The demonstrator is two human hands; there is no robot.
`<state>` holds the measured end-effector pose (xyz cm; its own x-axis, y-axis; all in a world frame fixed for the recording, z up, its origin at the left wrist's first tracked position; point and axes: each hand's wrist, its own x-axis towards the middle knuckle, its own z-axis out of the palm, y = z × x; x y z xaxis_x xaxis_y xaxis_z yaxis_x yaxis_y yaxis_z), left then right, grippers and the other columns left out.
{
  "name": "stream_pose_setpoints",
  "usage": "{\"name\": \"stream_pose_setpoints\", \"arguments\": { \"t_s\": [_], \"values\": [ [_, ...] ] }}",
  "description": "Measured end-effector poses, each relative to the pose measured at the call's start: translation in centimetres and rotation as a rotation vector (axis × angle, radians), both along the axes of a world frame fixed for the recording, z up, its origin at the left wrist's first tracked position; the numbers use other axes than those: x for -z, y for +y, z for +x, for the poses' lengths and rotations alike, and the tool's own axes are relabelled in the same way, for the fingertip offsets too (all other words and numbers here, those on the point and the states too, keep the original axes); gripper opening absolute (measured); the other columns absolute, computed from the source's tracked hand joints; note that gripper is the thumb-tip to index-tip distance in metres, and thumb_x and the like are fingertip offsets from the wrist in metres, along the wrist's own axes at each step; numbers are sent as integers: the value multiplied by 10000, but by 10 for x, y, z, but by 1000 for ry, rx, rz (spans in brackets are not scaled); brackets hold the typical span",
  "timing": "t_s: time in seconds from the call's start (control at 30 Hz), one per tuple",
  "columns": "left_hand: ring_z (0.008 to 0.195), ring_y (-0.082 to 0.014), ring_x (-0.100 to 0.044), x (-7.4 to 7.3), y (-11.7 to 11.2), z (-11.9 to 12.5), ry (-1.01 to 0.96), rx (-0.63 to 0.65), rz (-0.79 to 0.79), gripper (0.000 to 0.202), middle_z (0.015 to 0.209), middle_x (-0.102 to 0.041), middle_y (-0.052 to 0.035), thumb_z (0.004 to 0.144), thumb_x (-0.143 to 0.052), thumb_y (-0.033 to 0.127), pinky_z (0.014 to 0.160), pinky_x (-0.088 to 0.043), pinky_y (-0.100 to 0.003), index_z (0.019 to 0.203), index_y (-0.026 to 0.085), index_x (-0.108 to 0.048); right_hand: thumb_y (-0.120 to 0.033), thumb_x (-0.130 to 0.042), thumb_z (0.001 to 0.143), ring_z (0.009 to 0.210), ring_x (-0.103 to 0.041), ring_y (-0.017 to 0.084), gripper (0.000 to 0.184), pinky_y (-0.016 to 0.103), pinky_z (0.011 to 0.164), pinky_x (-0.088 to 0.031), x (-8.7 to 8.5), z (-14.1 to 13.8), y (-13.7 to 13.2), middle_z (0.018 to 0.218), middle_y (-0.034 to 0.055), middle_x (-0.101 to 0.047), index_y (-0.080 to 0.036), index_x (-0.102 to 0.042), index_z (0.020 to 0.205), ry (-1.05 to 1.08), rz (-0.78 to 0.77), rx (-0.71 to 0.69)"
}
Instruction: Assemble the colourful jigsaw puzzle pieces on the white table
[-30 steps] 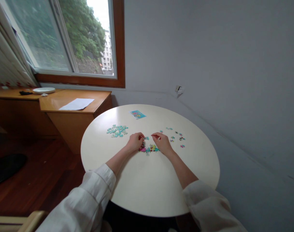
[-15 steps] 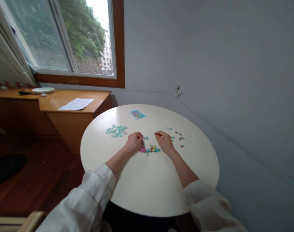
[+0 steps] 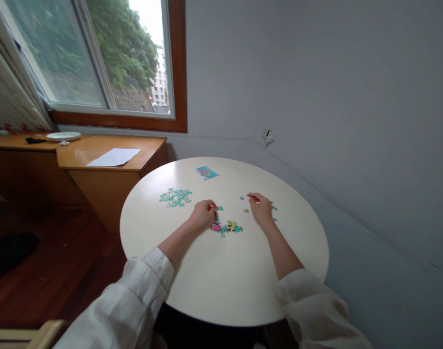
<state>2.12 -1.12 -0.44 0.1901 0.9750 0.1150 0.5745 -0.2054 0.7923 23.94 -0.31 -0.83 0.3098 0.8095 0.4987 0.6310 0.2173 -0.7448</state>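
My left hand (image 3: 204, 213) rests on the table with curled fingers against the upper left end of a partly joined jigsaw puzzle (image 3: 226, 227), closed on a jigsaw piece (image 3: 220, 208) there. Pink and yellow show along the puzzle's lower row. My right hand (image 3: 260, 208) is over the right part of the table, its thumb and fingers pinched; whether something small is between them I cannot make out. Beside its fingertips lie a loose blue-pink piece (image 3: 241, 198) and a yellowish piece (image 3: 246, 211). More loose pieces (image 3: 274, 208) are partly hidden behind this hand.
A heap of teal jigsaw pieces (image 3: 175, 197) lies on the left of the round white table (image 3: 221, 281). Farther back is a colourful picture card (image 3: 206, 172). A wooden desk (image 3: 152, 145) with a paper sheet (image 3: 114, 157) stands at the left, and a wall (image 3: 352, 145) borders the right.
My right hand has moved to the right, away from the joined puzzle, uncovering two loose pieces and covering others. My left hand has stayed nearly still.
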Motion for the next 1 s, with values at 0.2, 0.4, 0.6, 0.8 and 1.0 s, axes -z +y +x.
{"name": "stream_pose_setpoints", "arguments": {
  "t_s": [0.2, 0.4, 0.6, 0.8, 1.0],
  "values": [
    [656, -133, -623, -4, -2, -1, 46, 2, 23, 254, 704, -696, -37, 728, -436, 76, 671, -464, -243, 823, 146, -661, -239, -425, 675, 680, -575, 179, 319, 321, 685, -472, 6, 20, 7, 816, 69, -686, -149, -684, 838, 54, -26, 103],
    [651, -130, -621, -4, -2, -1, 50, 12, 16, 259, 698, -696, -36, 724, -432, 70, 676, -459, -241, 827, 143, -659, -200, -436, 665, 654, -563, 165, 312, 303, 690, -463, 12, 21, 10, 774, 55, -672, -149, -698, 827, -45, -146, 113],
    [635, -123, -623, -3, -1, -1, 37, 8, 17, 254, 694, -696, -35, 720, -432, 68, 663, -466, -231, 822, 138, -654, -232, -544, 680, 773, -579, 169, 248, 291, 759, -430, 10, 17, 3, 912, 74, -666, -167, -710, 853, -302, -297, 40],
    [637, -123, -624, -3, -1, -2, 29, 20, 12, 258, 696, -694, -39, 724, -424, 72, 674, -469, -238, 827, 137, -652, -372, -674, 638, 921, -582, 235, 282, 419, 901, -353, 6, 15, -3, 1017, 82, -653, -203, -707, 861, -403, -431, 30],
    [637, -120, -623, -4, -2, -2, 11, 21, 1, 254, 693, -693, -38, 720, -421, 65, 650, -470, -225, 815, 134, -646, -388, -677, 637, 993, -560, 278, 253, 464, 919, -328, 3, 11, -6, 1011, 92, -656, -216, -710, 821, -430, -465, 65]
  ]
}}
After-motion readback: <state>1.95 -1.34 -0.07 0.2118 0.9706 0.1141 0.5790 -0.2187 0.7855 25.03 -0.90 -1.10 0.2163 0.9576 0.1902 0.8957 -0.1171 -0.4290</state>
